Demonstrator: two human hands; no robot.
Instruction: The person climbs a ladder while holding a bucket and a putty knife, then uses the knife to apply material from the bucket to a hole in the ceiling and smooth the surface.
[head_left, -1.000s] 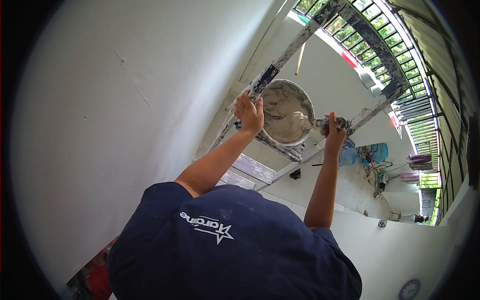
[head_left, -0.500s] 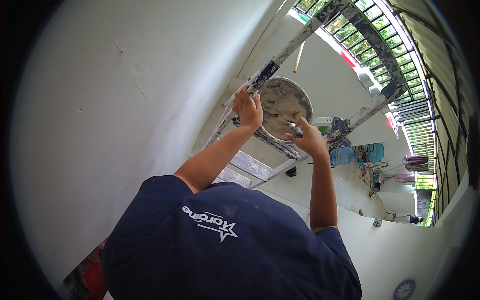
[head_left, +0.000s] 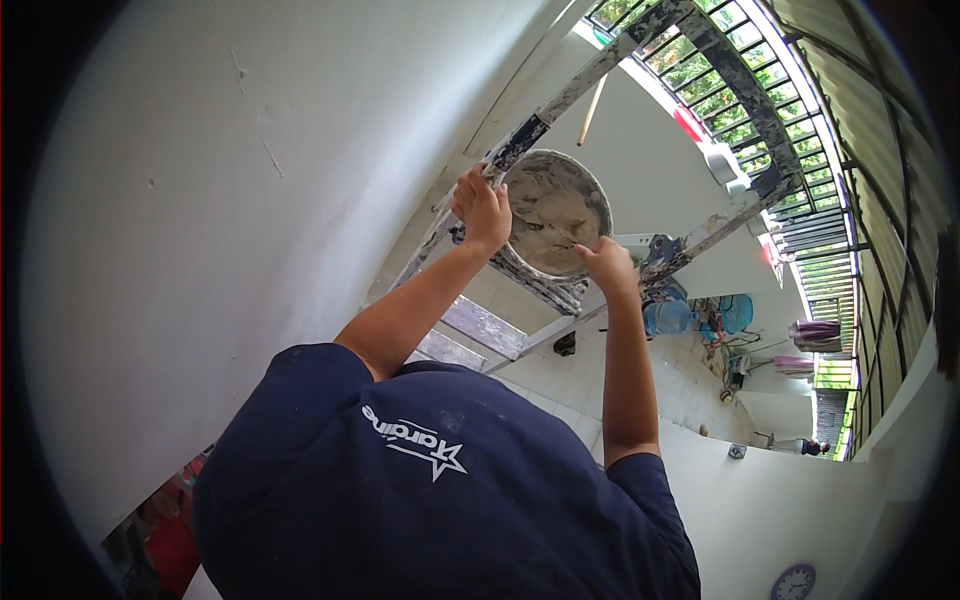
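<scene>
From my feed, a broad white wall (head_left: pixel 200 230) fills everything from nine to twelve o'clock, marked with a few small scratches, and a slim wooden stick (head_left: pixel 591 110) leans at about one o'clock. Down on the tiled floor (head_left: pixel 620 375) toward three o'clock I can make out a blue water jug (head_left: pixel 668 317) with a blue basin (head_left: pixel 738 312) just beside it. A dark metal grille (head_left: pixel 790 130) curves along the upper right with green foliage behind it, a round clock (head_left: pixel 793 582) sits at five o'clock, and something red (head_left: pixel 165 545) shows at seven o'clock, too dim to identify.
</scene>
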